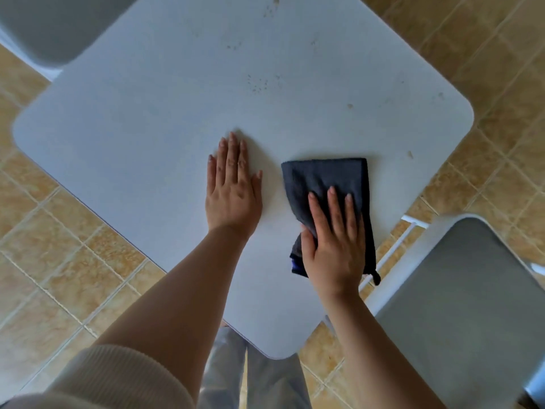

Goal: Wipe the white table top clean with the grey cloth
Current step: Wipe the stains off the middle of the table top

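The white table top (141,119) is square with rounded corners and seen corner-on. Small brown specks and smudges (258,82) dot its far and right parts. A dark grey folded cloth (321,177) lies flat near the right edge. My right hand (333,243) presses on the cloth's near half, fingers spread over it, thumb hooked on its left edge. My left hand (233,190) rests flat on the bare table to the left of the cloth, fingers together, holding nothing.
A grey chair seat (472,305) on a white frame stands at the right, close to the table edge. Another grey chair (50,28) sits at the top left. Tan tiled floor (59,261) surrounds the table. My legs show below the near corner.
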`<state>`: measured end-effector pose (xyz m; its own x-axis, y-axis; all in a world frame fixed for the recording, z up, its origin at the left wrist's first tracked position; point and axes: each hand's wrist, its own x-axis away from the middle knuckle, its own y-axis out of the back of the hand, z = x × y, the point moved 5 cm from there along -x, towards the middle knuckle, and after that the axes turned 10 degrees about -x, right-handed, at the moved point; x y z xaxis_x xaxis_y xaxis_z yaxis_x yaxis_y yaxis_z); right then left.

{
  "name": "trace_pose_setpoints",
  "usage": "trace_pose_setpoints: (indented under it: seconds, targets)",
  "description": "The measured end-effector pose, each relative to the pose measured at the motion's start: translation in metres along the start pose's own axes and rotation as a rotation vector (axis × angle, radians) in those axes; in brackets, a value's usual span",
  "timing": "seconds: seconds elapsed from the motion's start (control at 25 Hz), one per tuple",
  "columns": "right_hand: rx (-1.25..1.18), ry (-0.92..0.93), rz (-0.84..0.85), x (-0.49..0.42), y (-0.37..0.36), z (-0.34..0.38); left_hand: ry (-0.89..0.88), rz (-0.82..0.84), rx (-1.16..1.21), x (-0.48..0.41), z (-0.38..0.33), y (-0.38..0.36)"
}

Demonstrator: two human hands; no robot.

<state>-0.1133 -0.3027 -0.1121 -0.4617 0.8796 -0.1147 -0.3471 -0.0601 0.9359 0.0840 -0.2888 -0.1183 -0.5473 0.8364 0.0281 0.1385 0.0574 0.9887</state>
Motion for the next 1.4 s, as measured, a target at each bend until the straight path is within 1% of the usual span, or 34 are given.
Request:
trace_pose_setpoints:
  seconds: [0.08,0.2,0.28,0.36,0.4,0.48,0.6,0.68,0.72,0.8,0.92,1.04,1.12,1.2,1.32,1.36,1.4]
  targets:
    - [0.014,-0.085,-0.048,0.001,0.01,-0.025,-0.017,-0.009,-0.012,-0.008,0.0,-0.001]
    - [0.035,-0.296,-0.128,-0.038,0.01,-0.053,0.0,-0.03,-0.003,-0.018,0.0,-0.001]
    - [0.054,-0.393,-0.197,-0.081,0.004,-0.056,0.012,-0.046,0.022,-0.024,0.001,0.0]
    - [0.053,-0.434,-0.233,-0.117,-0.005,-0.045,0.035,-0.066,0.038,-0.028,-0.001,0.0]
    - [0.049,-0.431,-0.241,-0.129,-0.01,-0.035,0.062,-0.078,0.042,-0.03,-0.004,0.0]
    - [0.034,-0.361,-0.248,-0.135,-0.016,-0.014,0.13,-0.095,0.037,-0.032,-0.011,-0.001]
    - [0.015,-0.135,-0.133,-0.106,-0.013,0.001,0.191,-0.088,0.013,-0.034,-0.019,-0.003]
    - [-0.022,-0.05,-0.054,-0.079,-0.004,-0.015,0.181,-0.084,-0.014,-0.034,-0.021,-0.004]
    - [-0.027,-0.058,-0.042,-0.068,0.003,-0.029,0.175,-0.085,-0.021,-0.034,-0.021,-0.004]
    - [-0.005,-0.141,-0.062,-0.062,0.016,-0.061,0.15,-0.084,-0.032,-0.035,-0.023,-0.004]
    - [0.038,-0.326,-0.13,-0.097,0.022,-0.1,0.062,-0.071,-0.022,-0.039,-0.028,-0.005]
    - [0.036,-0.425,-0.206,-0.163,0.013,-0.104,0.033,-0.081,-0.012,-0.042,-0.028,-0.005]
    - [0.034,-0.427,-0.234,-0.191,0.002,-0.085,0.035,-0.082,-0.012,-0.043,-0.028,-0.005]
    - [0.032,-0.304,-0.22,-0.195,-0.006,-0.056,0.031,-0.082,-0.019,-0.042,-0.029,-0.004]
    - [0.006,-0.06,-0.094,-0.162,-0.008,-0.03,0.033,-0.073,-0.038,-0.042,-0.028,-0.004]
    - [-0.002,-0.027,-0.063,-0.147,-0.004,-0.033,0.032,-0.063,-0.042,-0.042,-0.028,-0.004]
    - [-0.005,-0.032,-0.05,-0.133,0.001,-0.042,0.033,-0.052,-0.048,-0.043,-0.029,-0.004]
